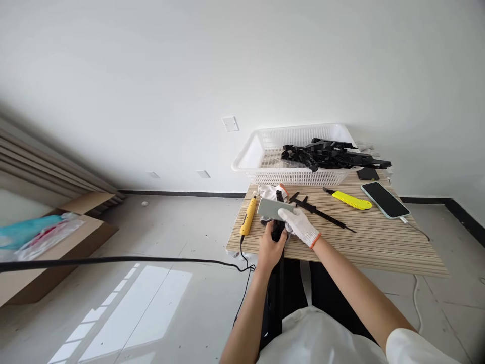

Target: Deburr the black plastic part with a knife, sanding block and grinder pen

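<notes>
My bare left hand (pixel 270 248) is closed around a long black plastic part (pixel 279 230) near the front edge of the table. A white glove with an orange cuff covers my right hand (pixel 299 225), which grips a flat grey-green rectangular piece (pixel 270 208) and lays it across the black part; I cannot tell its exact kind. Just left of my hands lies a yellow pen-shaped power tool (pixel 248 217) with a cord. Behind them is another white glove (pixel 271 191). Black calipers (pixel 320 211) rest to the right.
A white plastic basket (pixel 248 157) holding several black plastic parts (pixel 326 154) stands at the table's back. On the wood-striped table (pixel 379 247) lie a yellow utility knife (pixel 350 200) and a plugged-in phone (pixel 386 199). A black cable (pixel 151 260) crosses from the left, past a cardboard box (pixel 68 247).
</notes>
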A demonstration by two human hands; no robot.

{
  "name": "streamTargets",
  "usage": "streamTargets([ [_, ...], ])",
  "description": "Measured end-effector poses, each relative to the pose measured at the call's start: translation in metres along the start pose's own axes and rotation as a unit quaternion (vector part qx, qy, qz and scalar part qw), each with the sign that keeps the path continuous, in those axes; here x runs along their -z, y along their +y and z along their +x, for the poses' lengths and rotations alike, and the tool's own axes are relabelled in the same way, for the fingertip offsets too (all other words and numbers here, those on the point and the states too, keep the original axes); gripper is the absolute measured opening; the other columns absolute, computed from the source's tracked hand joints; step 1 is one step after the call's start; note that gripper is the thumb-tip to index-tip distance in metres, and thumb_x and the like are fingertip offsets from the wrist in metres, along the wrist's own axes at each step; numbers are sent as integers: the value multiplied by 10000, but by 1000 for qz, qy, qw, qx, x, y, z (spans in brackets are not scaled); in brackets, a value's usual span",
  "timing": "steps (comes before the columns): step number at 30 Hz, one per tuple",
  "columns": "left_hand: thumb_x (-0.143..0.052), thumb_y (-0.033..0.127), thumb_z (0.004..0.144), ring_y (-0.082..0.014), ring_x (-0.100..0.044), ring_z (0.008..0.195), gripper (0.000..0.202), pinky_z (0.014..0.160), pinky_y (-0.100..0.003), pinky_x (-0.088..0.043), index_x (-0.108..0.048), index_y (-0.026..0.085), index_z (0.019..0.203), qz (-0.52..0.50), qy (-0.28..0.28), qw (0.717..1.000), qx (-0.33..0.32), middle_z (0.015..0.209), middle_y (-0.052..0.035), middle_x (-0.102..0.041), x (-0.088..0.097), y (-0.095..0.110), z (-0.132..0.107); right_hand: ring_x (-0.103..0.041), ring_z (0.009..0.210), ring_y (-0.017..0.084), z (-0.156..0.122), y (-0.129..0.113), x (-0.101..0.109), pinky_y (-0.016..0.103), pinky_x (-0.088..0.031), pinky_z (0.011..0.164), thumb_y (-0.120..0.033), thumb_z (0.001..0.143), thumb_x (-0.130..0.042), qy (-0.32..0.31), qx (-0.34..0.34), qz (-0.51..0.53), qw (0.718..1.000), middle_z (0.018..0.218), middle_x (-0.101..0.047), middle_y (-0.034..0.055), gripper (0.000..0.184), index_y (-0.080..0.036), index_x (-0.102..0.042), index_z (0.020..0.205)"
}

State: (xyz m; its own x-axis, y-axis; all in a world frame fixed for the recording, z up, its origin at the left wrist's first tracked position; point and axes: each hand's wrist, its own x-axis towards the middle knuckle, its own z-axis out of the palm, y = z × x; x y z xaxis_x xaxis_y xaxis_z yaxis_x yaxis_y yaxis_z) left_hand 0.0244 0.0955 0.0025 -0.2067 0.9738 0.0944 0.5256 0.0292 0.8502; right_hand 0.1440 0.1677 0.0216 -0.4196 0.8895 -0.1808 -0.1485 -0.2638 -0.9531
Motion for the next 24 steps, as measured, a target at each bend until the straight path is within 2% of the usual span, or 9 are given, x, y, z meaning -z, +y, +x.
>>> streamTargets([
  [2, -629, 390, 892, -305, -718, 977, 271, 823, -391, -530, -626, 188, 1072, -1, 3, 1000, 0, 997, -108, -758, 0, 0, 0, -327, 386, 68, 1, 1, 0, 232, -250, 379, -560, 642, -792, -3, 5, 5, 1000, 446, -413, -68, 431, -203, -555, 690],
  [4, -621, 398, 898, -297, -721, 942, 291, 803, -386, -529, -614, 188, 1099, -3, 1, 1000, -5, 992, -103, -758, 0, 0, 0, -315, 373, 71, 1, 1, -1, 233, -237, 368, -578, 667, -767, 4, 9, 11, 1000, 429, -388, -75, 428, -205, -560, 702],
  [6, -620, 399, 899, -295, -721, 940, 306, 798, -382, -526, -604, 189, 1121, -3, -2, 1000, -6, 1001, -105, -758, 0, 0, 0, -301, 362, 68, 2, 0, 0, 228, -223, 359, -591, 685, -748, 9, 9, 11, 1000, 420, -373, -81, 429, -204, -565, 709],
  [9, -634, 388, 888, -306, -717, 972, 283, 814, -383, -522, -615, 193, 1093, 11, 5, 1000, 7, 1008, -112, -757, 0, 1, 0, -318, 350, 63, 4, -3, 0, 222, -216, 345, -556, 635, -807, -1, 0, 2, 1000, 415, -405, -73, 437, -196, -563, 679],
  [12, -625, 391, 896, -298, -712, 996, 322, 832, -376, -515, -598, 214, 1164, 19, 6, 1000, -1, 1044, -96, -753, 1, 0, 1, -305, 346, 55, 5, -5, -1, 211, -221, 342, -632, 705, -730, 20, 9, 10, 1000, 407, -377, -83, 473, -205, -530, 667],
  [16, -649, 394, 868, -294, -716, 917, 278, 790, -354, -513, -616, 204, 1068, 36, 18, 999, 2, 942, -89, -745, 0, 0, 1, -334, 372, 45, 5, -7, -4, 198, -249, 351, -539, 639, -838, 18, -6, 18, 1000, 447, -443, -65, 461, -189, -537, 648],
  [19, -639, 407, 877, -283, -710, 936, 310, 800, -340, -510, -604, 215, 1118, 40, 25, 999, -14, 966, -75, -741, 0, 1, 1, -317, 370, 43, 3, -8, -4, 195, -240, 344, -528, 725, -790, 43, -10, 30, 999, 456, -459, -61, 421, -187, -549, 673],
  [22, -639, 401, 874, -278, -706, 916, 302, 774, -330, -506, -607, 217, 1111, 45, 28, 999, -13, 949, -68, -739, -1, 1, 1, -357, 379, 45, 1, -8, -2, 193, -264, 347, -460, 772, -779, 20, 7, 29, 999, 503, -526, -39, 353, -171, -589, 702],
  [24, -641, 416, 873, -281, -702, 922, 329, 775, -333, -506, -602, 216, 1131, 45, 29, 998, -14, 952, -69, -736, -1, 1, 1, -354, 374, 47, 0, -9, -1, 191, -259, 342, -452, 827, -735, 36, 27, 33, 998, 502, -521, -41, 330, -168, -602, 724],
])
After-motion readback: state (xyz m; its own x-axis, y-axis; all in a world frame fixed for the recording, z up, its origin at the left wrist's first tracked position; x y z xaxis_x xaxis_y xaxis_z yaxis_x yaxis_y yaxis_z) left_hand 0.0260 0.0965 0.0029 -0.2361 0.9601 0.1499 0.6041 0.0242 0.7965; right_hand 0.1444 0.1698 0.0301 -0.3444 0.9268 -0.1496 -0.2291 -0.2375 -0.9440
